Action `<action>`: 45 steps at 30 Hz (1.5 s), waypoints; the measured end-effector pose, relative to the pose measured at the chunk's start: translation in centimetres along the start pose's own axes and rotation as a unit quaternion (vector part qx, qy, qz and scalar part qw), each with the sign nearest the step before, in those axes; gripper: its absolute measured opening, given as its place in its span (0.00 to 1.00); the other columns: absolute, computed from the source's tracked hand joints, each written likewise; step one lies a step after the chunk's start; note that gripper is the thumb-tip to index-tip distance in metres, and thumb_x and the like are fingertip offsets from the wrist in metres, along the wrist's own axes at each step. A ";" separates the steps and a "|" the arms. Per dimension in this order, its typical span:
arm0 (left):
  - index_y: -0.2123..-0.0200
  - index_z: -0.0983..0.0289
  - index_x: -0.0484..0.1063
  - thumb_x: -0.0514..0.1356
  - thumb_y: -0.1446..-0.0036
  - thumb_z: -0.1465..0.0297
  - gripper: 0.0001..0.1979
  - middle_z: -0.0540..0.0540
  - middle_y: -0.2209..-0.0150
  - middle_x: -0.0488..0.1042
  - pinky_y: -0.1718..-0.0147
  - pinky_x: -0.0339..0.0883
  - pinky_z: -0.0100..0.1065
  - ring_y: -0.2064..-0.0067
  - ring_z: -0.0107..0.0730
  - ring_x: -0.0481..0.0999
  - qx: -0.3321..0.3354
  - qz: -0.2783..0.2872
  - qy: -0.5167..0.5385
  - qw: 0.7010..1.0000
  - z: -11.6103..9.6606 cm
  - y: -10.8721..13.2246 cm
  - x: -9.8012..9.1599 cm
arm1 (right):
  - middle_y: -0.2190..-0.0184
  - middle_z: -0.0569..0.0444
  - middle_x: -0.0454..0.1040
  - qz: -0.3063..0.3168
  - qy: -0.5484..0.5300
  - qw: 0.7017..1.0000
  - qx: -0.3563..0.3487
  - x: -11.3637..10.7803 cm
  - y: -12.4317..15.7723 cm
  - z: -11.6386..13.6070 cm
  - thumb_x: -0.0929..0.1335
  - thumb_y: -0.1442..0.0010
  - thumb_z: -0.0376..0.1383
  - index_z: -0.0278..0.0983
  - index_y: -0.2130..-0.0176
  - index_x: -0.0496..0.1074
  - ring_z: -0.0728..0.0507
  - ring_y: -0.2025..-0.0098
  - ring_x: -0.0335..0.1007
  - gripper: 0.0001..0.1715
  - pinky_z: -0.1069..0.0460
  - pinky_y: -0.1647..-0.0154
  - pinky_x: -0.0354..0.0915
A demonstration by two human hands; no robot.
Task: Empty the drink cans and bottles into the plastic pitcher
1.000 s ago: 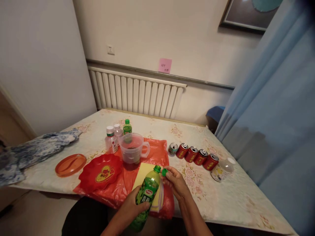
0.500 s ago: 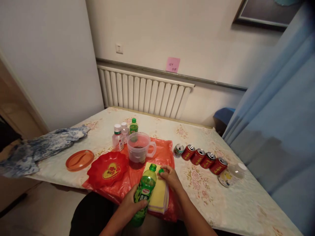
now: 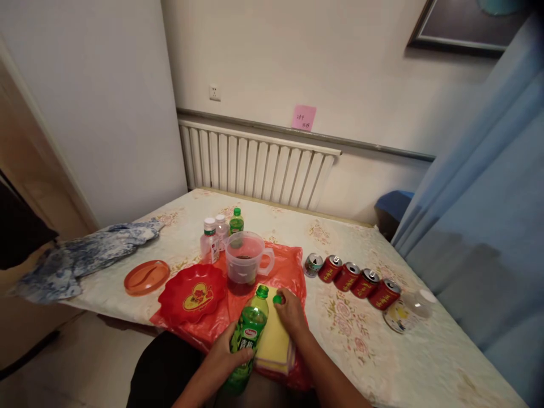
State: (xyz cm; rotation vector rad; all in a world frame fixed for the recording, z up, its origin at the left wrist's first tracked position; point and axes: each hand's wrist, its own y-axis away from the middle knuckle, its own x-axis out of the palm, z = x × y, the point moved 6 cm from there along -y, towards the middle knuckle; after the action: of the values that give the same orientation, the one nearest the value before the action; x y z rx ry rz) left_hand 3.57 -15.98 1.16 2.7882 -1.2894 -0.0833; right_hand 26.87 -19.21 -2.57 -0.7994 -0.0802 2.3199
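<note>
My left hand (image 3: 225,351) is closed around a green-labelled drink bottle (image 3: 247,339), tilted slightly, with its neck pointing up and away from me. Its mouth looks uncapped. Between the fingertips of my right hand (image 3: 292,313) is a small green bottle cap (image 3: 277,299), just right of the bottle's neck and apart from it. Below the right hand lies a stack of yellow cloths (image 3: 274,345) on a red plastic sheet (image 3: 287,266). Beyond the bottle stands a clear measuring jug (image 3: 244,255) with dark liquid in it.
A red scalloped dish (image 3: 174,294) and an orange lid (image 3: 147,277) lie left. Behind the jug are white-capped bottles (image 3: 209,241) and another green bottle (image 3: 237,221). Several red cans (image 3: 348,276), a small can (image 3: 313,264) and a clear jar (image 3: 406,311) line the right side.
The view has swung slightly left, so the table's things appear farther right. My right fingers have curled a little more around the cap; the left hand keeps its hold on the bottle.
</note>
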 end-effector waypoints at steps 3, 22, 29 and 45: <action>0.48 0.66 0.67 0.69 0.59 0.53 0.37 0.59 0.55 0.76 0.57 0.66 0.38 0.54 0.48 0.73 0.008 0.001 0.004 1.000 0.1 0.1 0.0 | 0.60 0.49 0.77 0.000 0.016 1.000 -0.014 -0.1 0.6 0.2 0.66 0.53 0.30 0.39 0.58 0.74 0.40 0.56 0.70 0.20 0.48 0.51 0.62; 0.48 0.66 0.68 0.69 0.59 0.57 0.36 0.59 0.54 0.76 0.57 0.67 0.38 0.54 0.48 0.74 0.013 0.007 0.017 1.000 -0.7 0.5 1.5 | 0.63 0.46 0.80 0.050 -0.208 0.974 0.080 -2.7 4.9 3.3 0.70 0.49 0.45 0.36 0.55 0.73 0.38 0.64 0.78 0.23 0.47 0.67 0.71; 0.49 0.66 0.67 0.67 0.60 0.60 0.33 0.58 0.56 0.76 0.56 0.67 0.38 0.53 0.47 0.74 0.010 -0.007 -0.010 1.000 -0.7 0.1 2.3 | 0.52 0.43 0.77 0.108 -0.405 0.902 0.098 -1.8 8.0 6.3 0.79 0.59 0.43 0.37 0.49 0.70 0.35 0.50 0.75 0.39 0.40 0.47 0.68; 0.48 0.67 0.66 0.64 0.62 0.74 0.32 0.60 0.51 0.74 0.50 0.64 0.40 0.50 0.47 0.72 0.013 -0.056 -0.124 0.991 -1.3 0.6 2.8 | 0.56 0.50 0.79 0.102 -0.382 0.913 0.103 -1.3 9.1 8.9 0.77 0.55 0.38 0.39 0.51 0.70 0.37 0.56 0.77 0.32 0.43 0.53 0.72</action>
State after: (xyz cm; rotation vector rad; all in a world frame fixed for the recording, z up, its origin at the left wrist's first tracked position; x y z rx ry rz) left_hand 5.02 -18.49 2.49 2.9450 -1.1841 -0.4361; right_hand 17.31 -25.68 2.93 0.2496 -0.0928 2.6522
